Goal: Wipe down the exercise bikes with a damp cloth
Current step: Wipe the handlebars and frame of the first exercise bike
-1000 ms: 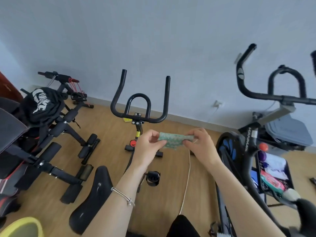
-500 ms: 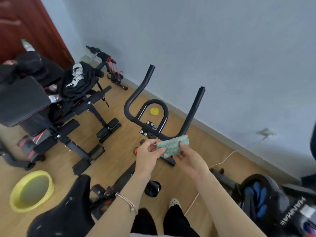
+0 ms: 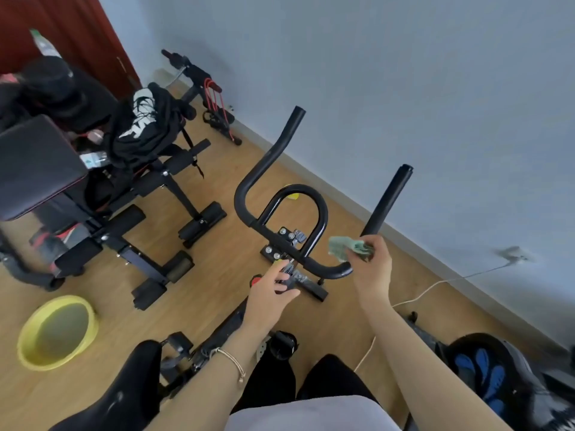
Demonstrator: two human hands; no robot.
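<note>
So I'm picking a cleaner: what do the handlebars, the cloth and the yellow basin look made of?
Handlebars: likely metal tube, glossy black paint on the loop, matte covering on the horns. Cloth, in the right hand: soft green fabric, it crumples. Basin: probably plastic, smooth uniform yellow.

Left hand [image 3: 271, 290] outstretched, fingers relaxed; right hand [image 3: 371, 270] fingers curled.
</note>
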